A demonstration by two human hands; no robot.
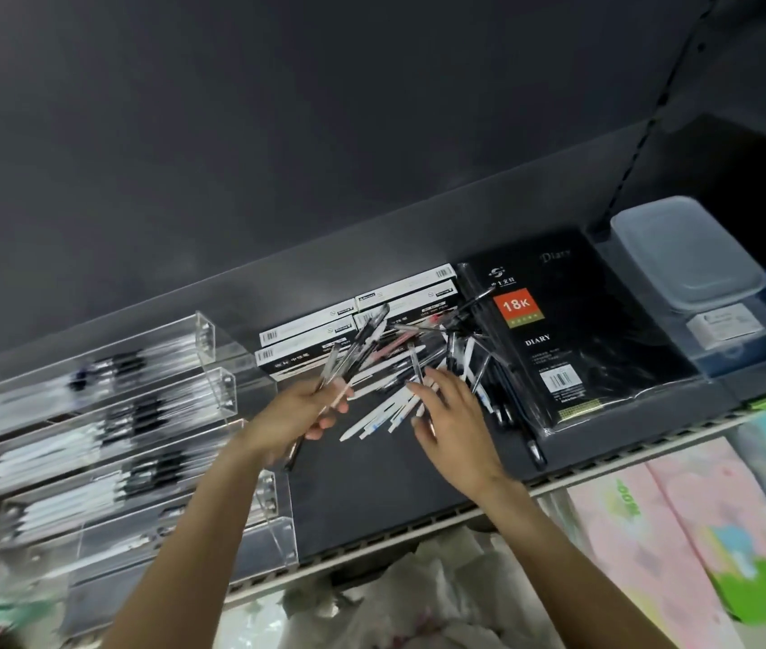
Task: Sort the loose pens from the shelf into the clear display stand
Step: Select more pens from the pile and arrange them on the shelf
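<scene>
At a stationery shelf (371, 498), I am mid-gather: my left hand (294, 416) is closed around a small bunch of pens (348, 356), their caps fanning up and away from my palm, while my right hand (453, 426) lies with fingers spread over the loose pile of pens (399, 391) on the dark shelf surface, touching it but, as far as I can tell, pinching nothing yet. The pile sprawls between a stack of pen boxes (348, 320) behind it and a black diary (563, 339) in plastic wrap to its right, with some pens lying over the diary's edge. The clear display stand (104, 428) sits at the left end of the shelf, its tiered trays already holding rows of pens, though blur hides the detail. By my judgement, the next move calls for the right hand to single out one matching pen, pass it to the bunch, then carry the bunch left to a tray of the same kind.
</scene>
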